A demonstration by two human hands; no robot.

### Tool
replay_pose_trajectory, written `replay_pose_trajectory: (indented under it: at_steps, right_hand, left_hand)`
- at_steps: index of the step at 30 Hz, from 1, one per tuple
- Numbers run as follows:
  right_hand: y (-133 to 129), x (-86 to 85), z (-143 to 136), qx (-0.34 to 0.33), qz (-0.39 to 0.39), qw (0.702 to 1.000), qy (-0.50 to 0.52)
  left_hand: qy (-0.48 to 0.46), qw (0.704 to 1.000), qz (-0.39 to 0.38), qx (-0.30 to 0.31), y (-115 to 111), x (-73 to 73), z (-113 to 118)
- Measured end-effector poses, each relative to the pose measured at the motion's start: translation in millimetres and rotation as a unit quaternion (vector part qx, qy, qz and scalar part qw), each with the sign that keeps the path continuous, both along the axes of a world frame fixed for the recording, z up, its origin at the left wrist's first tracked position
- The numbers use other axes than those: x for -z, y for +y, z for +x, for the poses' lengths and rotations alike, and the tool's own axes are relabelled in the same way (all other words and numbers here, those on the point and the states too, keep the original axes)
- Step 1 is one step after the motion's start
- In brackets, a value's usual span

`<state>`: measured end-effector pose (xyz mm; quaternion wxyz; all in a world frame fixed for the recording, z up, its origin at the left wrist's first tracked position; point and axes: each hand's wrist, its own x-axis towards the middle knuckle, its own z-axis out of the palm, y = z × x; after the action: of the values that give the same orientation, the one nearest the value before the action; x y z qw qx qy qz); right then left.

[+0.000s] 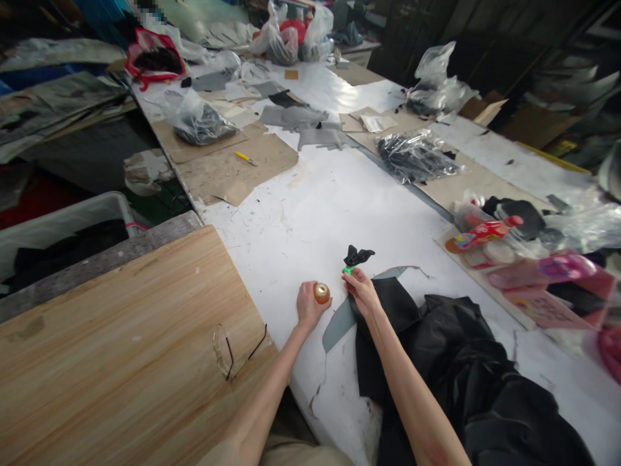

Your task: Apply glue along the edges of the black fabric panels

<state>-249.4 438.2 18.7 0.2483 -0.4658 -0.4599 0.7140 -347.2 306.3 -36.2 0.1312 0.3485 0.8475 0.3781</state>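
My left hand (pixel 310 306) is wrapped around a small round amber container (pixel 321 293) with a pale, shiny top, just above the white table surface. A short way to its right, my right hand (pixel 359 288) pinches a small bright green piece (pixel 348 269). Dark folded fabric pieces (pixel 358 255) stick up beyond the green piece; whether they are joined to it I cannot tell. Black cloth (pixel 466 362) lies in a heap under and beside my right forearm. A flat grey-blue piece (pixel 339 325) lies on the table between my forearms.
Eyeglasses (pixel 226 353) rest on the wooden board (pixel 121 349) at left. Farther off are a yellow cutter knife (pixel 245 158) on cardboard, a bag of black pieces (pixel 417 155) and a clear bag (pixel 196 116). A red bottle (pixel 485 233) and a pink bottle (pixel 541 270) lie at right.
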Motion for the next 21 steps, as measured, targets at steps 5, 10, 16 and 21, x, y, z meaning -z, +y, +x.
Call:
replay_pose_trajectory:
  at_steps: [5,10,16,21]
  right_hand:
    - [-16.2,-37.9,35.1,0.006,-0.037,0.997,0.072]
    - [-43.2,-86.3,75.5,0.023,-0.014,0.993,0.112]
    - [-73.9,-139.2,131.4,0.014,0.064,0.995,0.076]
    - [-93.0,-166.4,173.7,0.027,0.118,0.991,0.049]
  left_hand:
    - [-0.061,0.994,0.082,0.045,-11.4,-30.9,12.0]
    - [-0.131,0.976,0.122,0.120,-18.2,-74.5,42.7]
    - [-0.189,0.947,0.144,0.216,-23.9,-120.9,88.2]
    - [-0.184,0.931,0.146,0.281,-31.1,-150.2,123.0]
